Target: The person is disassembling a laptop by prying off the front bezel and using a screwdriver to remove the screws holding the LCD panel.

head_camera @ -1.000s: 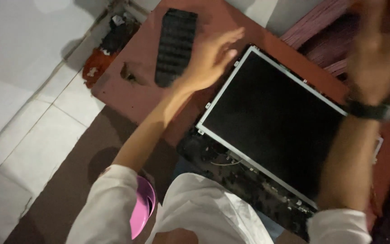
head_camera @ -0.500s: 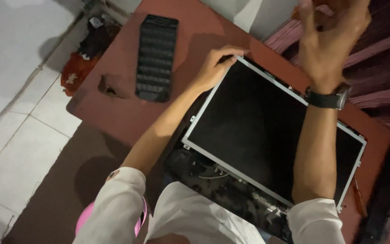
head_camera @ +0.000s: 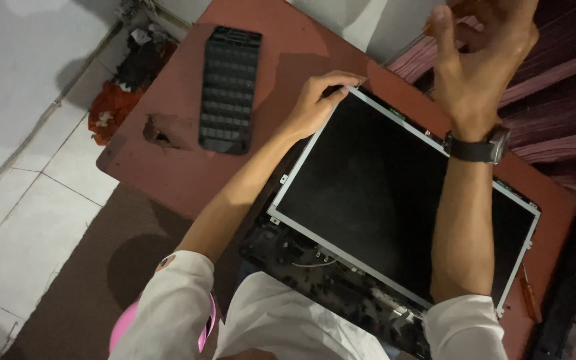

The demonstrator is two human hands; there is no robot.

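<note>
Person seated at a reddish-brown surface (head_camera: 168,167), bent over an opened laptop. The bare display panel (head_camera: 395,200), black glass in a thin silver metal frame, lies flat and a little askew on top of the exposed laptop base (head_camera: 321,280), whose dark innards and a loose pale wire show along the near edge. Left hand (head_camera: 318,100) rests on the panel's far left corner, fingers curled over the frame edge in a light pinch, thumb under or behind, hidden from here. Right hand (head_camera: 481,60) is lifted well above the panel, fingers loosely bent; something small and orange-brown sits near the fingertips, but whether it is gripped I cannot tell. A dark watch (head_camera: 478,148) on that wrist. Judgement on handling: the panel looks light, thin and stiff but brittle, glass face prone to crack or smudge, so it wants holding by the metal frame at the corners, never pressing on the dark face, and kept level. Off to the left, apart from the panel, a detached black keyboard (head_camera: 229,90) lies on the surface beside a chipped hole (head_camera: 158,132). A small orange-handled screwdriver (head_camera: 530,297) lies right of the panel.
</note>
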